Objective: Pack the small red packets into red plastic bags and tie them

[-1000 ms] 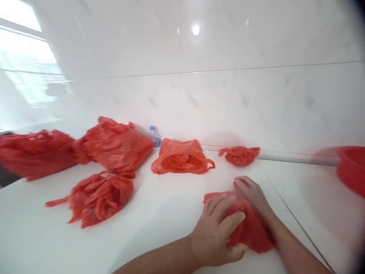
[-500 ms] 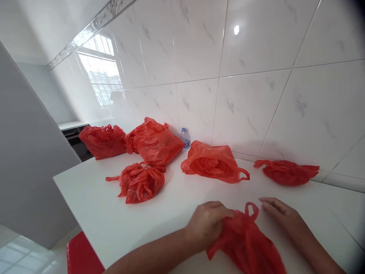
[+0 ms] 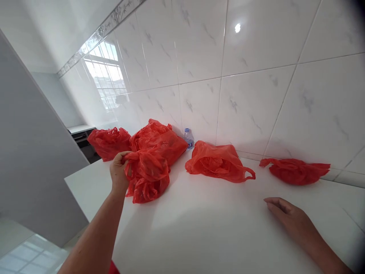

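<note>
My left hand (image 3: 119,171) is stretched out to the left and its fingers are closed on a crumpled red plastic bag (image 3: 148,176), at or on top of the bunched bags near the left edge of the white counter (image 3: 199,228). My right hand (image 3: 288,217) rests on the counter at the right, fingers loosely out and holding nothing. An open red bag with a loop handle (image 3: 219,163) lies in the middle at the back. Another flat red bag (image 3: 296,170) lies by the wall at the right.
A bigger red bag (image 3: 162,141) and a further one (image 3: 110,141) lie at the back left. A small clear water bottle (image 3: 188,137) stands against the tiled wall (image 3: 256,95). The counter's left edge drops to the floor (image 3: 25,258); a grey panel (image 3: 28,152) stands left.
My left hand carried the red bag from in front of me over to the bunched bags at the left. My right hand let go of it and stayed on the counter.
</note>
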A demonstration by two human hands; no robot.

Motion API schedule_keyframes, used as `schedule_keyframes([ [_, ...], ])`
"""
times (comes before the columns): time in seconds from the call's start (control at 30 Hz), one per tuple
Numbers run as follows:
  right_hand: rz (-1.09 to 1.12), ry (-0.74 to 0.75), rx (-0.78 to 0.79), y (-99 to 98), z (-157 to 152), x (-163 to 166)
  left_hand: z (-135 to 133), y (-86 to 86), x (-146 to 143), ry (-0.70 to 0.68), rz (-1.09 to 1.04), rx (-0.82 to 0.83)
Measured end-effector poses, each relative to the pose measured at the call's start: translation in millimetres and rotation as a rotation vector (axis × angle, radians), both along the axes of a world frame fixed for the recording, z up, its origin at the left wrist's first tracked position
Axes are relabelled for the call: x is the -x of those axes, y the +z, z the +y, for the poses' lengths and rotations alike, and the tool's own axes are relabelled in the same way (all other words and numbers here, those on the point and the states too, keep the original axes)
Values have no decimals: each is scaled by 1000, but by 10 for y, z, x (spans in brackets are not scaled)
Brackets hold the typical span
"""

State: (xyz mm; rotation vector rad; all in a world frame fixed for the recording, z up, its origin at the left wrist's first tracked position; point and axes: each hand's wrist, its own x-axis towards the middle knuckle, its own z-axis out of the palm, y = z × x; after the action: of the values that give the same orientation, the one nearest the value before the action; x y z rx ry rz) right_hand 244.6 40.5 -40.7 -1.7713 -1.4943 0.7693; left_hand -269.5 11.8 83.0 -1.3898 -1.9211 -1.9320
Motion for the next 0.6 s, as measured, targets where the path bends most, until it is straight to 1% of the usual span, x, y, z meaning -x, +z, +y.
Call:
schedule_keyframes([
  [0.07, -10, 7, -15, -29, 2, -3, 20, -96, 153, 54, -9, 54],
  [0.1, -14, 9, -13, -39, 3, -3, 6, -155, 184, 83, -7, 68],
  [0.17, -18, 13, -13, -40, 0, 7, -56, -280, 164, 181, 49, 74],
  [0.23, -19, 6, -18, -12, -15, 34, -125, -400, 73, 248, 197, 68],
  [0.27, -19, 1, -21, 11, -27, 54, -148, -458, 22, 245, 302, 80],
  [0.3, -17, -5, -24, 37, -41, 75, -160, -515, -21, 208, 412, 116],
  [0.33, -13, -11, -26, 64, -56, 97, -159, -572, -50, 143, 511, 181],
  [0.4, -2, -19, -32, 107, -82, 134, -130, -679, -57, 7, 656, 390],
  [0.43, 5, -22, -38, 120, -92, 149, -109, -725, -42, -38, 690, 508],
  [0.47, 12, -23, -46, 127, -98, 160, -87, -761, -23, -51, 706, 607],
  [0.5, 20, -20, -53, 129, -102, 170, -69, -783, -9, -30, 711, 672],
  [0.53, 28, -15, -61, 128, -103, 179, -55, -788, -8, 17, 718, 689],
  [0.57, 37, -12, -69, 126, -102, 190, -45, -778, -25, 73, 731, 657],
  [0.6, 46, -13, -73, 124, -100, 201, -38, -753, -65, 118, 750, 582],
])
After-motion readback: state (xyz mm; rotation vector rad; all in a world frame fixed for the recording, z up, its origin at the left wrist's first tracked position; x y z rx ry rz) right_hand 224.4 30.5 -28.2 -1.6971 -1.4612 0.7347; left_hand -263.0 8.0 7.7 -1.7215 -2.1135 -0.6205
